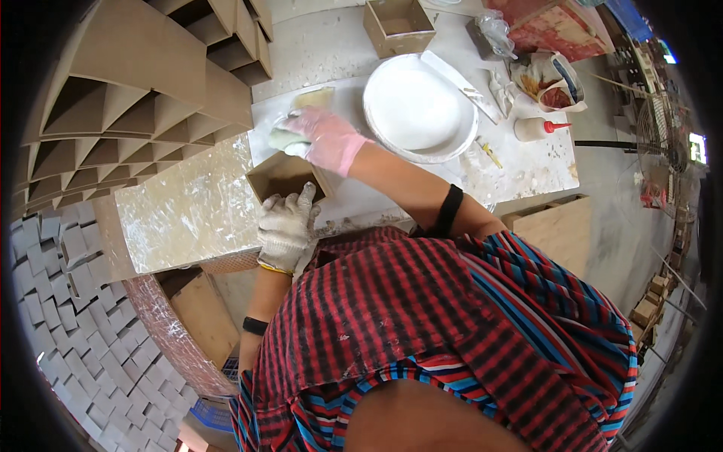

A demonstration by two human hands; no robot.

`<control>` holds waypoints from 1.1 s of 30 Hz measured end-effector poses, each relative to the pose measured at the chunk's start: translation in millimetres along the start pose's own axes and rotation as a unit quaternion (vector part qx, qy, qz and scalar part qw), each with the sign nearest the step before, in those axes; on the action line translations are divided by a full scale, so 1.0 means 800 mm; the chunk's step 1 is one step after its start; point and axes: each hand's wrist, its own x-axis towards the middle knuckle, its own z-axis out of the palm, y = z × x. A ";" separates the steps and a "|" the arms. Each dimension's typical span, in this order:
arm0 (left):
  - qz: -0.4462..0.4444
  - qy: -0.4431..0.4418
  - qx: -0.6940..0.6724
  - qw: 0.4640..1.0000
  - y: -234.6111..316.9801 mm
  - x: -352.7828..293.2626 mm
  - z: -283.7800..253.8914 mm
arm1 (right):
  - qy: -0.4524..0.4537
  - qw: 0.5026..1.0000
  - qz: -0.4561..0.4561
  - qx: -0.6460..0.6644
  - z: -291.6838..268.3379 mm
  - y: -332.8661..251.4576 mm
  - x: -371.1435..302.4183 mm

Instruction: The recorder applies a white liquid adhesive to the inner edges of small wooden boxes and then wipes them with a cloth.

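My left hand [285, 226], in a white knit glove, grips the near wall of a small open brown board box [261, 182], fingers over its rim. The box stands on the worktable with its opening up. Over its far side, my right hand [325, 138] in a pink translucent glove is closed on a pale greenish-white wad [287, 141]. Motion blurs the fingers and the wad, so its exact kind is unclear. Just beyond lies a flat yellowish piece [313, 98]. A round white basin [422, 105] of white liquid or paste stands right of my right hand.
Brown board boxes [151, 68] are stacked at left, with another open box [399, 30] at the back. A white flat strip [459, 84] rests across the basin's rim. A red-tipped bottle [533, 129] and an open bag [557, 79] are at right. Many grey blocks [98, 331] fill the lower left.
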 end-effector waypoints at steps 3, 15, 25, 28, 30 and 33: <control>-0.012 -0.005 -0.005 1.000 0.002 -0.003 0.001 | -0.002 0.997 -0.015 -0.080 -0.014 -0.035 -0.034; 0.020 0.153 0.027 0.988 -0.023 -0.035 0.015 | -0.022 0.962 -0.142 -0.232 -0.061 -0.051 -0.051; -0.044 0.085 0.031 0.995 -0.065 -0.051 0.002 | -0.081 0.972 0.072 -0.210 -0.023 -0.107 -0.120; -0.007 0.103 -0.016 0.995 -0.073 -0.052 0.006 | -0.055 0.986 0.087 -0.134 -0.020 -0.127 -0.143; 0.026 0.110 -0.102 0.988 -0.086 -0.056 0.013 | 0.030 0.992 0.006 -0.125 -0.008 -0.141 -0.125; 0.033 0.103 -0.480 0.871 -0.105 -0.061 0.045 | -0.217 0.963 0.055 -0.147 0.030 -0.182 -0.067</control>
